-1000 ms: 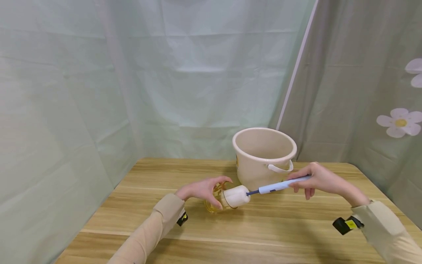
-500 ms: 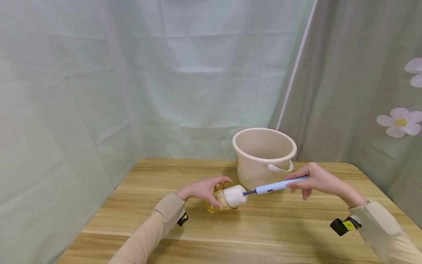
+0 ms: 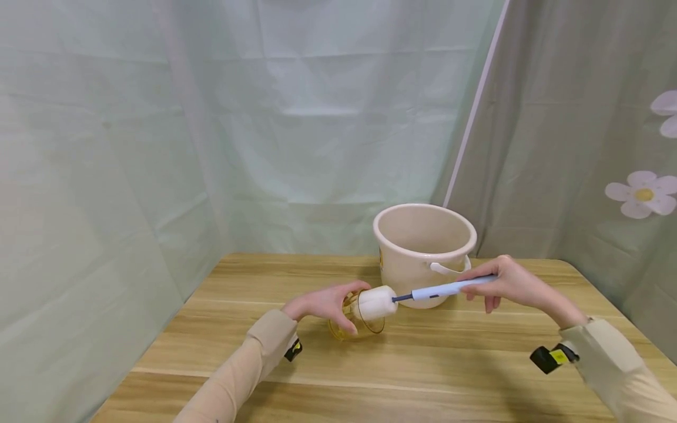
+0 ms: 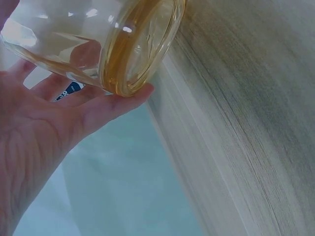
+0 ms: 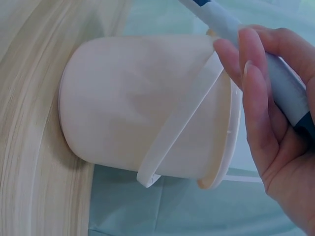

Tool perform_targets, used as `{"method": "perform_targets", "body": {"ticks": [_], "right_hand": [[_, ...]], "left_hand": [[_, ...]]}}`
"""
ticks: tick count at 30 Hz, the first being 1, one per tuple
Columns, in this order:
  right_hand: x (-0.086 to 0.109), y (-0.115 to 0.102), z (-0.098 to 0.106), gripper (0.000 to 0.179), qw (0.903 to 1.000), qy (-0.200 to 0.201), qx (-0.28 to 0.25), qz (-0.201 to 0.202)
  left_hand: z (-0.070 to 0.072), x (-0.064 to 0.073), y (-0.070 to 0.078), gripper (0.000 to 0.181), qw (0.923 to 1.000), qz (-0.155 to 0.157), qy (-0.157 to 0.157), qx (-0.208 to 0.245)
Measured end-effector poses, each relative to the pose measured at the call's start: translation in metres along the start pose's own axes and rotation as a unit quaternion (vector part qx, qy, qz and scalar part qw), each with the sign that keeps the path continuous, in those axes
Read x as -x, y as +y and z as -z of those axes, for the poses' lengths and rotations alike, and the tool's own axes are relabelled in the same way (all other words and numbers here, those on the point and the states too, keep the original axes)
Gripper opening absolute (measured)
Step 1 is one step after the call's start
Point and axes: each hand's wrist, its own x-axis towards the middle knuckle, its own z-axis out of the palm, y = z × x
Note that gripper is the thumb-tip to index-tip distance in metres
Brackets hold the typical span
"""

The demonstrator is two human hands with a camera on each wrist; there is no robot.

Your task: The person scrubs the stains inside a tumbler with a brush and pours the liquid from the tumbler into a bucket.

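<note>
My left hand (image 3: 328, 304) grips an amber glass cup (image 4: 64, 37), tipped on its side with its mouth toward the right. In the left wrist view the fingers run along the cup's wall and thick base. My right hand (image 3: 505, 286) pinches the light blue handle (image 3: 439, 290) of a cup brush. Its white sponge head (image 3: 382, 302) is partly inside the cup's mouth, close to the upper side of the rim. A dark blue neck (image 3: 403, 298) joins sponge and handle. In the right wrist view the fingers (image 5: 256, 93) curl round the handle, and the sponge is out of frame.
A cream bucket (image 3: 388, 264) stands upright behind the brush, its white carrying handle (image 5: 177, 123) hanging down on one side. Beneath everything lies a wood-grain table (image 3: 317, 376). Pale green curtains (image 3: 328, 147) hang behind and at the sides.
The brush head has moved up within the cup's mouth, from the middle to the upper rim, and its handle now lies flatter. The right hand has shifted slightly; the left hand and cup stay nearly still.
</note>
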Motion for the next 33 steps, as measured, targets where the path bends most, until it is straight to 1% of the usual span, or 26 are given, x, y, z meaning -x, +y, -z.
{"method": "perform_targets", "body": {"ticks": [5,11,18,28,33], "right_hand": [[0.001,0.002,0.001,0.025,0.9999,0.003,0.01,-0.01],[0.004,0.005,0.003,0.026,0.9997,-0.003,0.017,-0.019],[0.008,0.01,0.004,0.026,0.9995,-0.015,0.01,-0.025],[0.011,0.015,-0.001,0.023,0.9994,-0.028,-0.018,-0.013],[0.012,0.018,-0.002,0.02,0.9991,-0.037,-0.017,0.006]], "left_hand": [[0.0,0.0,0.0,0.085,1.0,-0.001,0.001,-0.005],[0.0,0.0,0.001,0.083,1.0,-0.007,-0.002,-0.001],[-0.001,0.0,0.0,0.081,0.9999,-0.015,-0.002,-0.003],[0.0,0.003,0.001,0.082,1.0,-0.001,-0.003,-0.007],[0.0,0.003,0.001,0.083,1.0,0.004,-0.003,-0.004]]}}
